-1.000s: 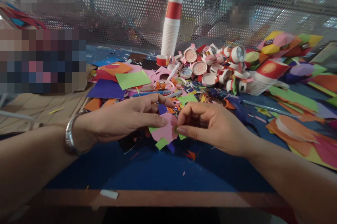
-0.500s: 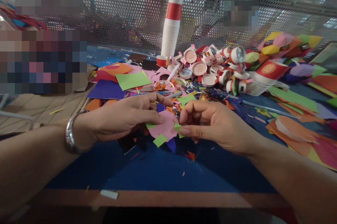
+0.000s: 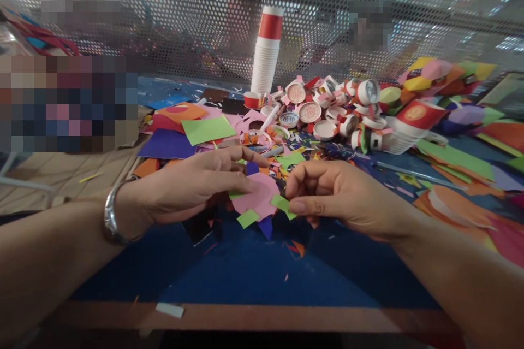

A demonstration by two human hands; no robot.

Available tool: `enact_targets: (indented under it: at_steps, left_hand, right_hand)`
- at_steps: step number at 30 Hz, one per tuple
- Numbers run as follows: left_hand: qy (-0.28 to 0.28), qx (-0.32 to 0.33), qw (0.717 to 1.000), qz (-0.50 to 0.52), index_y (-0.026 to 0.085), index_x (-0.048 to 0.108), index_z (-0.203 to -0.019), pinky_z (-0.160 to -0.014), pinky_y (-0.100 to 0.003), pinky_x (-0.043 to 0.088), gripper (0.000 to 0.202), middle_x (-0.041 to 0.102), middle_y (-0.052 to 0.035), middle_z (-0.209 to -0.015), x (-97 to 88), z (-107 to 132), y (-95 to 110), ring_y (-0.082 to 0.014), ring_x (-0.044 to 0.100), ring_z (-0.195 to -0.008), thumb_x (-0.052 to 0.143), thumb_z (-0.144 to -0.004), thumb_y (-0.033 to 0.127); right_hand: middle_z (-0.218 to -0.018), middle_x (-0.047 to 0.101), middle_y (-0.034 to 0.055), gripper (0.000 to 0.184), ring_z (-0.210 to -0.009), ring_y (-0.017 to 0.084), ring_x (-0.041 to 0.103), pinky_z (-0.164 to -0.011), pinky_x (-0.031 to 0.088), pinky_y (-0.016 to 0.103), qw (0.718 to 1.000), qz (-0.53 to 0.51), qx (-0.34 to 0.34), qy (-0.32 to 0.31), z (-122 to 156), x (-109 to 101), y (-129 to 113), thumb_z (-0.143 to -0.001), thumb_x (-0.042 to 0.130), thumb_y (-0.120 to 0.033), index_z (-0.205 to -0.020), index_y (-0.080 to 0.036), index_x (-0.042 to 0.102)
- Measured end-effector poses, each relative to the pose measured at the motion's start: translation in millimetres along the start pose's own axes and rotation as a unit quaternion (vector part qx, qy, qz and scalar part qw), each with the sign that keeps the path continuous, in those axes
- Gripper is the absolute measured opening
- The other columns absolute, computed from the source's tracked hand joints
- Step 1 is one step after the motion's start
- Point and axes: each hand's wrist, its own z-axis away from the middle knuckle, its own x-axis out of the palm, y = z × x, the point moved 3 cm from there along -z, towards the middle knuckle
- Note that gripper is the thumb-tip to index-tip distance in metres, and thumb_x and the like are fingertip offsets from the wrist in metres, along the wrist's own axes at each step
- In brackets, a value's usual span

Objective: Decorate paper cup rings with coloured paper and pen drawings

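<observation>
A round pink paper piece (image 3: 257,199) with green and purple paper tabs around its edge is held just above the blue tabletop. My left hand (image 3: 200,182), a silver bangle on its wrist, grips the disc from the left, thumb on top and other fingers partly hidden beneath. On the right, my right hand (image 3: 333,193) is closed, thumb and forefinger at the outer end of a green paper tab (image 3: 283,206) on the disc's edge. Another green tab (image 3: 248,219) points toward me, beside a purple pointed tab (image 3: 266,227).
Paper scraps (image 3: 282,166) lie behind my hands. Beyond stand a tall stack of paper cups (image 3: 265,59) and a heap of cut cup pieces (image 3: 309,111). Coloured sheets (image 3: 208,131) lie left, orange paper shapes (image 3: 458,207) right. Cardboard (image 3: 77,190) is at far left.
My right hand has shifted slightly right and down, and more of the green tab between it and the disc shows. My left hand holds the disc as before. The view has tipped slightly.
</observation>
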Motion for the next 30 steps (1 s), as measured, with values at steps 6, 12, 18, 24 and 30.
enact_targets:
  at_steps: [6, 12, 18, 24, 30]
  left_hand:
    - [-0.004, 0.008, 1.000, -0.004, 0.019, 0.064, -0.118, -0.060, -0.016, 0.049, 0.027, 0.063, 0.0027, -0.086, 2.2, 0.8, 1.4, -0.0061, 0.058, -0.068, 0.068, -0.092, 0.013]
    - [-0.014, -0.008, 1.000, 0.026, 0.017, 0.069, -0.100, -0.066, -0.018, 0.052, 0.012, 0.069, -0.0005, -0.092, 1.4, -1.5, -3.0, -0.0087, 0.063, -0.075, 0.072, -0.089, 0.015]
    - [-0.011, 0.013, 0.998, 0.059, 0.015, 0.071, -0.085, -0.071, -0.019, 0.052, 0.004, 0.067, -0.0021, -0.098, 0.5, -1.9, -0.4, -0.0098, 0.063, -0.081, 0.072, -0.087, 0.012]
    - [-0.002, 0.008, 0.999, 0.033, 0.016, 0.070, -0.094, -0.065, -0.019, 0.050, 0.007, 0.067, -0.0013, -0.090, 0.4, -2.1, -0.8, -0.0104, 0.061, -0.076, 0.073, -0.088, 0.015]
    - [-0.002, 0.015, 1.000, 0.008, 0.017, 0.066, -0.093, -0.058, -0.018, 0.047, 0.013, 0.066, -0.0013, -0.086, -0.8, -2.9, -1.2, -0.0097, 0.059, -0.071, 0.076, -0.087, 0.023]
  right_hand:
    - [-0.065, 0.063, -0.0045, 0.028, -0.055, 0.007, 0.054, -0.051, 0.047, 0.018, 0.999, 0.022, -0.005, 0.041, 2.1, -5.7, -8.6, -0.076, 0.090, -0.031, -0.083, -0.017, 0.067]
    - [-0.062, 0.061, -0.0043, 0.026, -0.053, 0.008, 0.052, -0.048, 0.041, 0.019, 0.993, 0.076, -0.018, 0.083, 5.0, -8.8, -10.7, -0.078, 0.089, -0.033, -0.083, -0.019, 0.067]
    - [-0.066, 0.061, -0.0028, 0.024, -0.056, 0.008, 0.052, -0.051, 0.043, 0.019, 0.990, 0.115, -0.031, 0.079, 4.6, -8.0, -11.3, -0.083, 0.084, -0.039, -0.085, -0.019, 0.071]
    - [-0.073, 0.064, -0.0022, 0.019, -0.062, 0.007, 0.056, -0.056, 0.048, 0.017, 0.990, 0.122, -0.031, 0.057, 6.5, -6.8, -12.3, -0.085, 0.083, -0.036, -0.087, -0.020, 0.074]
    - [-0.072, 0.066, -0.0034, 0.011, -0.063, 0.006, 0.056, -0.056, 0.047, 0.015, 0.992, 0.114, -0.037, 0.041, 5.2, -3.5, -15.4, -0.086, 0.081, -0.026, -0.089, -0.019, 0.073]
